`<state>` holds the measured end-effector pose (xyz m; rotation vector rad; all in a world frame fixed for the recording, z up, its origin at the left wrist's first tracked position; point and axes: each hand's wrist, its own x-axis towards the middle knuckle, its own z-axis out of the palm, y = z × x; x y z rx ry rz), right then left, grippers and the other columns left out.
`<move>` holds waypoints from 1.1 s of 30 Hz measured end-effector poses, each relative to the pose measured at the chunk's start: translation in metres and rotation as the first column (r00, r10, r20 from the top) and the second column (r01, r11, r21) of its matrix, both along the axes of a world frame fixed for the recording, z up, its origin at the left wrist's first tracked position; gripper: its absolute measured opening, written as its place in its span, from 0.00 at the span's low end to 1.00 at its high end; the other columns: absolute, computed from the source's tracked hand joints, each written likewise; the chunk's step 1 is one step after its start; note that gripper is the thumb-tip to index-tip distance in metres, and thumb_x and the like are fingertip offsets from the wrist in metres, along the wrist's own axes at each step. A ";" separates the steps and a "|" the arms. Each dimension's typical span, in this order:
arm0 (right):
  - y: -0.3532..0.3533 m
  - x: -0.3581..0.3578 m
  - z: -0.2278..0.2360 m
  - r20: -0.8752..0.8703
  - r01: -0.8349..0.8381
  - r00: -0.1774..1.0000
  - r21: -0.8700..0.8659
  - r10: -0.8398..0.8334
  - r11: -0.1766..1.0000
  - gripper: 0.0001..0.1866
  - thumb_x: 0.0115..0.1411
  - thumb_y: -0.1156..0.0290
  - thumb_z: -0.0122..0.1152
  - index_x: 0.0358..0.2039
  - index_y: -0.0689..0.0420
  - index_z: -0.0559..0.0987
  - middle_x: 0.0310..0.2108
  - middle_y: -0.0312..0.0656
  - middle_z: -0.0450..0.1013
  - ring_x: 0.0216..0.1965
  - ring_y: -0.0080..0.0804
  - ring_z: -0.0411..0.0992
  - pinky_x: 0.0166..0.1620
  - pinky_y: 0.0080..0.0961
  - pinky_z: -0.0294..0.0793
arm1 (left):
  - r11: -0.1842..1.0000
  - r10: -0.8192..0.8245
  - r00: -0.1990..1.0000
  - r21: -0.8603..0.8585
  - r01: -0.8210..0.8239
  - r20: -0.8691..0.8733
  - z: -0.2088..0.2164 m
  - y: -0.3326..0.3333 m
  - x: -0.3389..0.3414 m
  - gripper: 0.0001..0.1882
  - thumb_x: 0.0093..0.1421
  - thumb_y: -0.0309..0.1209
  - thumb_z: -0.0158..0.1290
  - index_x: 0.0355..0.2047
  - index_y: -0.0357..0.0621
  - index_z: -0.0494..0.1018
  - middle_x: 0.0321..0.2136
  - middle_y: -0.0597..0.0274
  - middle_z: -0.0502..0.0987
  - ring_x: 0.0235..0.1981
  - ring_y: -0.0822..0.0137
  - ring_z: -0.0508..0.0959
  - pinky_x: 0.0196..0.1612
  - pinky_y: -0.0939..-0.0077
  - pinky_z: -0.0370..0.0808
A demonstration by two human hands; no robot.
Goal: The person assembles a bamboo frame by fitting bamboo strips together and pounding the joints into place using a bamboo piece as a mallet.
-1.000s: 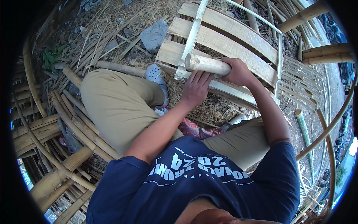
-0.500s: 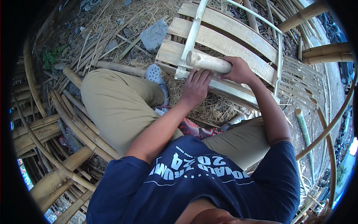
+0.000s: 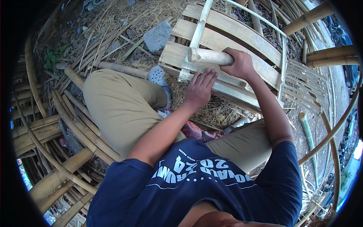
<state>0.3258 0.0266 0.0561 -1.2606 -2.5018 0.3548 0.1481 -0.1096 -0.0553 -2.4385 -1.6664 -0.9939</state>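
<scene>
While your right hand [image 3: 241, 65] wraps its grip around one end of a short round log [image 3: 211, 57], the log's pale cut face points to 9 o'clock. That log lies over the near edge of the pale bamboo-strip frame [image 3: 199, 32]; whether it touches the strip, you cannot tell. Your left hand [image 3: 200, 89] rests at 7 o'clock from the log, fingers side by side across the frame's near strip; its thumb is hidden, so whether that grip pinches the strip cannot be told. Underneath, the frame sits on the low plank desk [image 3: 219, 38], which stretches toward 1 o'clock. From your left hand, a grey stone block [image 3: 157, 37] lies at 11 o'clock, a perforated clog [image 3: 157, 75] at 10, and a slatted bamboo panel [image 3: 304, 83] at 3.
</scene>
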 end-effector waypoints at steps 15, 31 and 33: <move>0.006 -0.003 -0.009 -0.018 -0.086 0.996 0.019 0.086 0.996 0.23 0.42 0.65 0.77 0.43 0.52 0.84 0.37 0.43 0.83 0.39 0.47 0.82 0.42 0.40 0.82 | 1.000 0.001 1.000 -0.007 -0.002 -0.024 -0.001 0.000 0.000 0.27 0.65 0.33 0.51 0.65 0.45 0.72 0.66 0.59 0.74 0.71 0.61 0.69 0.76 0.53 0.59; 0.001 -0.010 0.008 -0.137 0.085 0.990 0.329 -0.042 0.941 0.20 0.46 0.64 0.79 0.41 0.47 0.85 0.32 0.36 0.81 0.33 0.40 0.80 0.40 0.38 0.77 | 1.000 -0.009 1.000 0.012 0.009 0.006 -0.001 0.001 0.001 0.28 0.64 0.33 0.51 0.65 0.44 0.73 0.65 0.59 0.74 0.70 0.60 0.70 0.75 0.56 0.60; 0.000 -0.006 0.007 -0.046 0.009 0.999 0.331 0.006 0.944 0.20 0.46 0.64 0.78 0.41 0.47 0.85 0.32 0.36 0.80 0.35 0.40 0.80 0.40 0.40 0.77 | 1.000 -0.012 1.000 0.006 0.012 0.013 -0.001 0.001 0.001 0.28 0.63 0.32 0.52 0.64 0.44 0.73 0.65 0.59 0.74 0.70 0.60 0.70 0.75 0.56 0.61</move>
